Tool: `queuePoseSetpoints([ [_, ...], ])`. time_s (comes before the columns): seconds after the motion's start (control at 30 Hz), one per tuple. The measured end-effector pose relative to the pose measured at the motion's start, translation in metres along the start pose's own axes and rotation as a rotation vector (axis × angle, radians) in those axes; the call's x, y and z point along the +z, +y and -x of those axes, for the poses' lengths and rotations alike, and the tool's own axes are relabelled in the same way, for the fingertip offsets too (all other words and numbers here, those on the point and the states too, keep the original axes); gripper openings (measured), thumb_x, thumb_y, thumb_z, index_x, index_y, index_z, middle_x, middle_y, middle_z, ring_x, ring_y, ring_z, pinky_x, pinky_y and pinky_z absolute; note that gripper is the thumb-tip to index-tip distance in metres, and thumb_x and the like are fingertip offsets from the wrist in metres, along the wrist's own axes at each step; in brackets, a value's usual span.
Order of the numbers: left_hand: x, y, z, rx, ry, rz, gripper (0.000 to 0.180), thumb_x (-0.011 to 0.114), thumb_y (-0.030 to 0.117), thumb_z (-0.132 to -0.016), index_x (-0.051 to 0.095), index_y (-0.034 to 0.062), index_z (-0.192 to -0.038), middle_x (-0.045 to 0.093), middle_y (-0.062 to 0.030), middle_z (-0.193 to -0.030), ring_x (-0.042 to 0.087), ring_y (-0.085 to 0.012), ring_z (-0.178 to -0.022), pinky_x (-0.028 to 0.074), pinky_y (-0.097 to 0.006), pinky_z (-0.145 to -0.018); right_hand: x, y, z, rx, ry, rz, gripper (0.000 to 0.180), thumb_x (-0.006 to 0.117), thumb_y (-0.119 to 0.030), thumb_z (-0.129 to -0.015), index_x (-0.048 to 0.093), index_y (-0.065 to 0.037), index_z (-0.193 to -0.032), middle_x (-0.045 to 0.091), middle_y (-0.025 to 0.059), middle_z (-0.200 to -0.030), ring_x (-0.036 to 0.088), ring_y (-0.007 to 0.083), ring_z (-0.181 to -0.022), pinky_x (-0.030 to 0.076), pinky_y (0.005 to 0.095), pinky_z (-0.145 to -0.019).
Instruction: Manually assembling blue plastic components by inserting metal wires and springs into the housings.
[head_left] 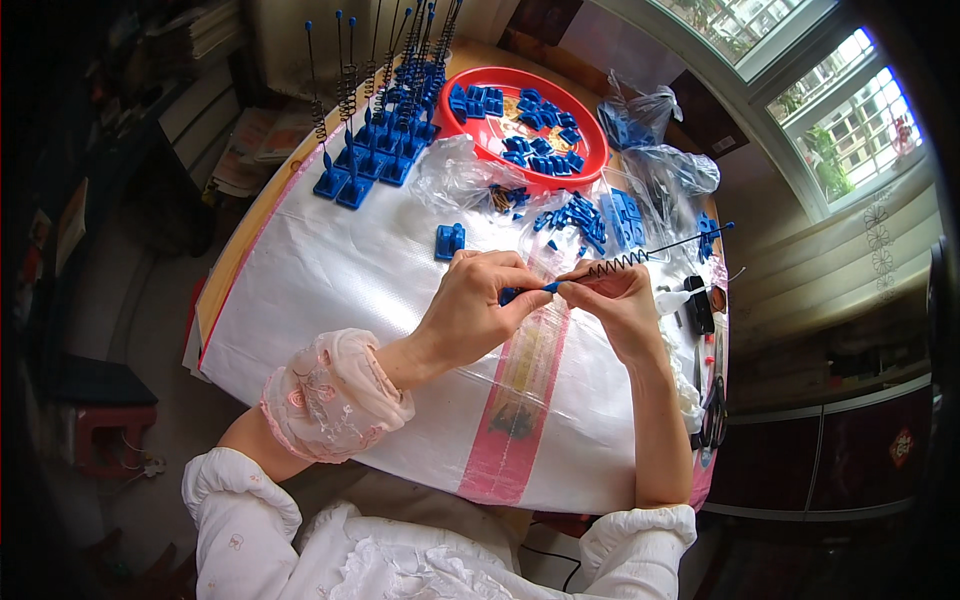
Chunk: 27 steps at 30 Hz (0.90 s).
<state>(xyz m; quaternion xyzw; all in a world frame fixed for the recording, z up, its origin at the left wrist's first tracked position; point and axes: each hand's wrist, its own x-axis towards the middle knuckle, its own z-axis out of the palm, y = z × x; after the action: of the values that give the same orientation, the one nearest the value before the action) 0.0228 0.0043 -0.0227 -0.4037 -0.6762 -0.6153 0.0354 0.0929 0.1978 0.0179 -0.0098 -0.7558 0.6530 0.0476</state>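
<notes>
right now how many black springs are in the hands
1: the black spring slants up and right from the right hand. The left hand shows none, though fingers may hide something. More springs stand at upper left, not counted.

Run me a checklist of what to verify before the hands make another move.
1. Left hand gripping the blue piece: ok.
2. Right hand gripping the spring near its inner end: ok.
3. Blue piece fully joined to the spring: cannot tell, fingers hide it.
4. Scissors apart from both hands: ok, right of the right forearm.
5. Small blue bits contained: not ok, heaped loose outside the red tray.
</notes>
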Motion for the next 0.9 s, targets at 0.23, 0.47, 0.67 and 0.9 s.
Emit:
queuePoseSetpoints([
  [0.23, -0.0002, 0.002, 0.0011, -0.138, -0.05, 0.122, 0.011, 0.074, 0.011, -0.085, 0.074, 0.0001, -0.087, 0.065, -0.0052, -0.074, 0.053, -0.0115, -0.062, 0.039, -0.028, -0.057, -0.0001, -0.0001, -0.0005, 0.012, -0.001, 0.024, 0.014, 0.076, -0.004, -0.083, 0.074, 0.003, -0.095, 0.073, 0.0072, -0.085, 0.067, 0.0095, -0.077, 0.053, 0.0225, -0.071],
  [0.47, -0.0003, 0.0034, 0.0018, -0.28, -0.101, 0.215, 0.011, 0.073, 0.012, -0.086, 0.075, 0.0017, -0.091, 0.066, -0.0047, -0.078, 0.053, -0.0101, -0.07, 0.04, -0.026, -0.064, -0.0004, -0.0007, -0.0006, 0.019, 0.002, 0.046, 0.014, 0.076, -0.005, -0.083, 0.075, 0.003, -0.095, 0.074, 0.0074, -0.085, 0.066, 0.009, -0.076, 0.053, 0.0219, -0.07],
  [0.67, -0.0009, 0.0009, 0.0012, -0.346, -0.142, 0.267, 0.014, 0.072, 0.014, -0.087, 0.076, 0.0028, -0.094, 0.066, -0.004, -0.078, 0.052, -0.0098, -0.071, 0.04, -0.025, -0.066, 0.0026, -0.0035, -0.0005, 0.053, 0.023, 0.028, 0.008, 0.076, -0.001, -0.081, 0.075, 0.0, -0.089, 0.071, 0.004, -0.08, 0.064, 0.0088, -0.073, 0.05, 0.023, -0.068],
  [0.9, -0.0018, -0.0022, -0.0003, -0.385, -0.192, 0.315, 0.017, 0.071, 0.015, -0.088, 0.076, 0.0012, -0.095, 0.068, -0.0054, -0.082, 0.056, -0.0088, -0.074, 0.044, -0.025, -0.066, 0.0033, -0.0033, -0.0005, 0.06, 0.029, 0.04, 0.01, 0.076, -0.004, -0.081, 0.075, 0.001, -0.09, 0.072, 0.0048, -0.08, 0.064, 0.0083, -0.072, 0.05, 0.0227, -0.067],
])
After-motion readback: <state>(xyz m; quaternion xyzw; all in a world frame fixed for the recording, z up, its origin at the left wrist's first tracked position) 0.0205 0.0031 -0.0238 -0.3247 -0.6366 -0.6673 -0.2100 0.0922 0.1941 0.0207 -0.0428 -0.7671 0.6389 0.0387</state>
